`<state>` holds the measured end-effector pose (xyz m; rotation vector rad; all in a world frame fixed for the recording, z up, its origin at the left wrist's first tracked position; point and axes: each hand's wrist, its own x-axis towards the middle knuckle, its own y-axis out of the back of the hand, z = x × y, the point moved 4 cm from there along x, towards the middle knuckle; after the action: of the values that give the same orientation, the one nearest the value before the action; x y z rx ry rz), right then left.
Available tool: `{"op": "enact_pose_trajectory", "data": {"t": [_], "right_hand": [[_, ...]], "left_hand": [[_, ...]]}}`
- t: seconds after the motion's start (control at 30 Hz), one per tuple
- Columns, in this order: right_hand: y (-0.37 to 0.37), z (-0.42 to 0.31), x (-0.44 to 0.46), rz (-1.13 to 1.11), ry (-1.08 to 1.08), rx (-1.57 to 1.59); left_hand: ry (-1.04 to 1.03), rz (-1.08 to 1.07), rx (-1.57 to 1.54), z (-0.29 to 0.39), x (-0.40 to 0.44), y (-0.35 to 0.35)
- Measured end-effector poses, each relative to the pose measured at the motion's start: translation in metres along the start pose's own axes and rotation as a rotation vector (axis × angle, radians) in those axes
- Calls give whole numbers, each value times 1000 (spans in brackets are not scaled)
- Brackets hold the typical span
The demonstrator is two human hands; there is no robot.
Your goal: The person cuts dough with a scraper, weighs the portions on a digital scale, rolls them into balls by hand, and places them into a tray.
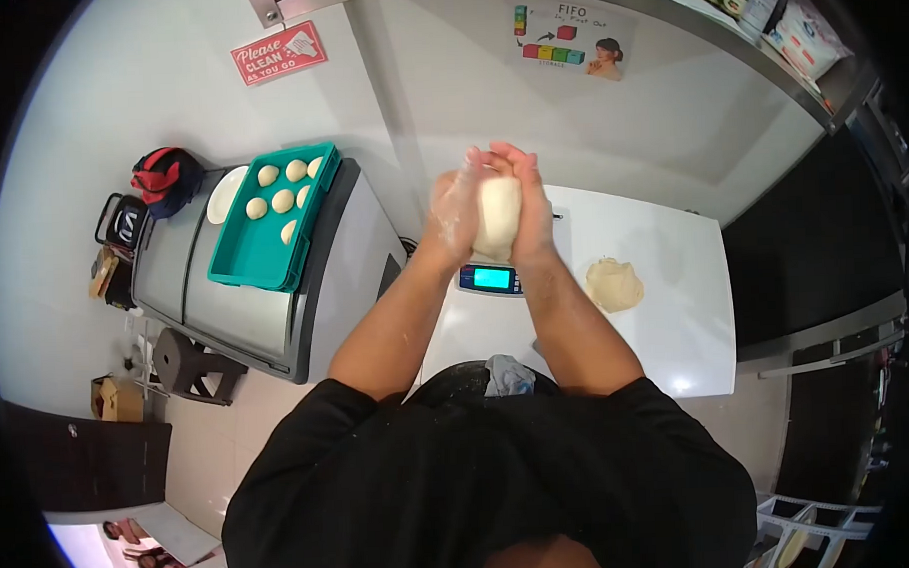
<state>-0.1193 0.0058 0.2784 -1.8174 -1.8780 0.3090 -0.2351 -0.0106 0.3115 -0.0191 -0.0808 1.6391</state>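
A pale, smooth piece of dough (498,214) is held up between my two palms, above a digital kitchen scale (491,279) with a lit blue-green display. My left hand (458,212), dusted with flour, presses on the dough's left side. On its right side my right hand (530,206) curves around it, fingers pointing up. The fingertips of both hands come close together over the top of the dough. Farther right, a flattened lump of dough (614,284) lies on the white table (677,351).
To the left, a teal tray (249,266) with several dough balls (282,201) rests on a chest freezer (240,316). Beside it are a white plate (226,195) and a dark red-and-blue bag (167,181). A metal shelf (706,40) overhangs the table. A brown stool (192,363) stands lower left.
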Motion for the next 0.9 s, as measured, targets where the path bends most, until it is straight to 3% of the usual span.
{"op": "enact_pose_trajectory", "data": {"t": [0.1,0.13,0.23,0.27,0.33,0.4,0.5,0.53,0.6,0.63,0.73,0.77,0.87,0.9], "right_hand": [[-27,-23,-16,-236,-264,631],[-31,-21,-13,-241,-266,628],[-29,-4,-3,-137,-128,396],[-18,11,9,-138,-130,394],[21,32,25,306,-62,-251],[21,33,1,270,-79,-156],[3,35,-16,196,-84,66],[-5,41,-25,177,-77,204],[-4,45,-30,161,-82,346],[7,42,-16,221,-156,288],[19,34,3,334,-296,168],[15,27,0,273,-224,66],[8,8,-16,163,-91,-148],[2,1,-15,176,-87,-67]], "left_hand": [[26,31,-1,-2,-7,-1],[22,35,-5,-3,-7,0],[-268,171,213,-5,-13,8],[-267,173,210,-9,-13,8],[-267,185,249,-20,-13,11],[-285,201,265,-25,0,18],[-117,386,-462,-43,20,35],[-109,400,-467,-49,15,29],[-250,160,468,-37,-2,-4],[-248,169,472,-34,-9,-2],[-931,481,847,24,-49,-5],[-934,485,845,30,-46,-1],[-282,74,705,15,-21,17],[-286,68,704,16,-21,14]]}}
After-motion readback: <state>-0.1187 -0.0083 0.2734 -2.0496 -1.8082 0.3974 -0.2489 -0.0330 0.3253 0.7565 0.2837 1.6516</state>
